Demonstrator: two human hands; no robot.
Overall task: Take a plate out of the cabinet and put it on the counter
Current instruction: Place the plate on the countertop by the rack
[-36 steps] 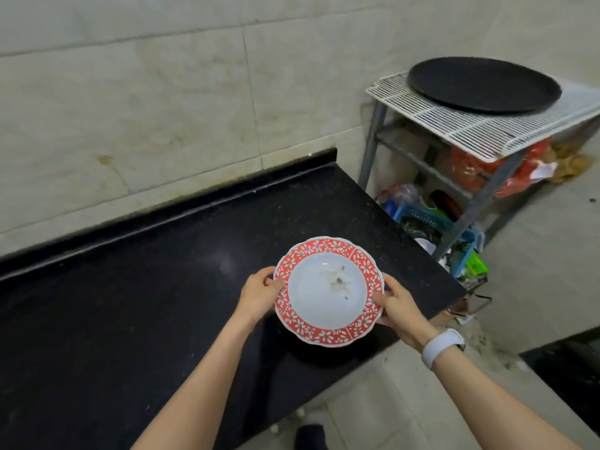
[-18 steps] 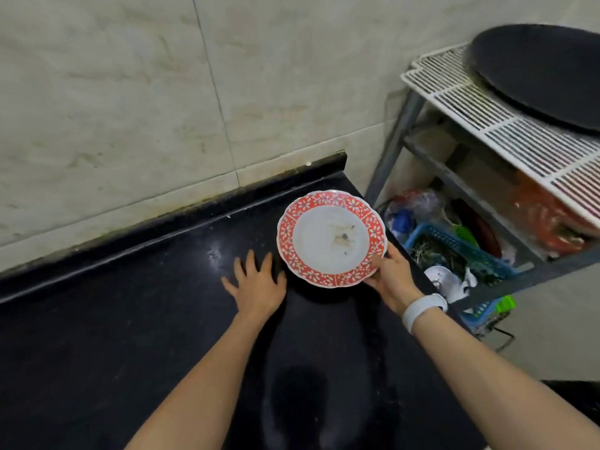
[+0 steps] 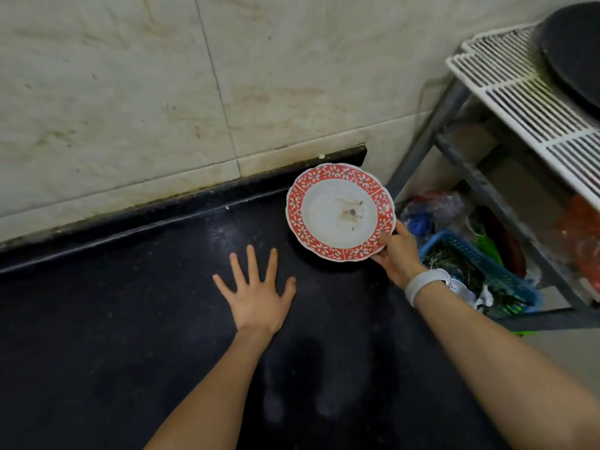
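Observation:
A white plate (image 3: 337, 212) with a red flowered rim and dark specks in its middle is over the far right corner of the black counter (image 3: 130, 319), slightly tilted. My right hand (image 3: 394, 253) grips its near right edge, thumb on the rim; a white band sits on that wrist. Whether the plate's far side touches the counter I cannot tell. My left hand (image 3: 256, 292) lies flat on the counter with fingers spread, to the left of the plate and apart from it.
A tiled wall (image 3: 162, 92) rises behind the counter. To the right stands a metal rack (image 3: 454, 102) with a white wire shelf (image 3: 519, 89) carrying a round black pan (image 3: 578, 50). Below it sit a blue basket (image 3: 470, 264) and bags.
My left hand let go of the plate and went flat onto the counter. My right hand carried the plate away from me toward the far right corner, lower over the counter.

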